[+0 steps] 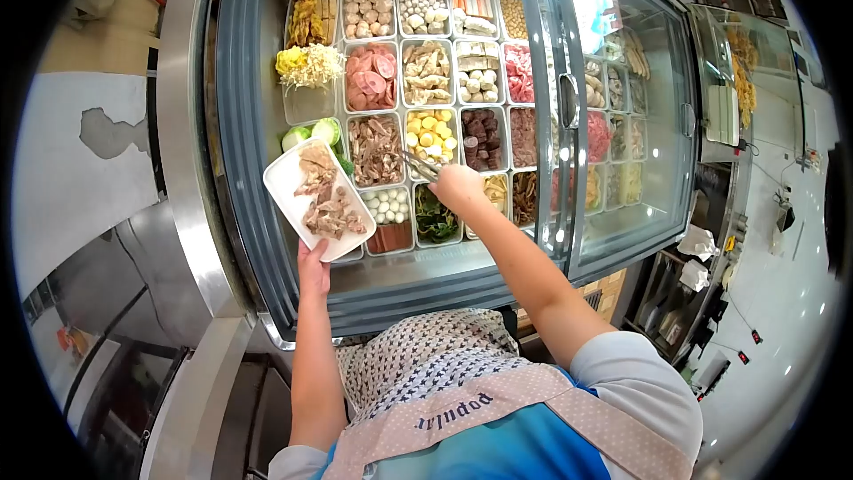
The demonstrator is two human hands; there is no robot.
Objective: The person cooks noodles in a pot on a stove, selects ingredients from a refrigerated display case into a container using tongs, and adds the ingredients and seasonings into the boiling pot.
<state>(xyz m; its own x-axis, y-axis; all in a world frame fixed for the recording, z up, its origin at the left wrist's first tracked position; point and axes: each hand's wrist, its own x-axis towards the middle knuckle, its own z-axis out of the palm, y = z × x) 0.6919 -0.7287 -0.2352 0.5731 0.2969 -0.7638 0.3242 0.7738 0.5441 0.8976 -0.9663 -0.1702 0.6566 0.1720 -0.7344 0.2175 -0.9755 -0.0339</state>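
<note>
My left hand (314, 267) grips the near end of a white tray (286, 188), tilted over the left part of the display case. Pieces of brownish-pink meat (327, 204) lie in the tray. In my right hand (459, 188) is a pair of metal tongs (419, 165), pointing left. Their tips are at the right edge of a container of similar meat strips (376, 147); whether they pinch a piece I cannot make out. Beside the tongs sits a container of yellow round slices (432, 135). Below it are dark green leaves (435, 216) and small white eggs (386, 205).
The case's metal frame (203, 124) surrounds rows of food containers. A sliding glass door (622, 107) with a handle (569, 100) covers the right side. Enoki mushrooms (313, 67), pink meat slices (370, 76) and dark cubes (482, 138) fill nearby containers.
</note>
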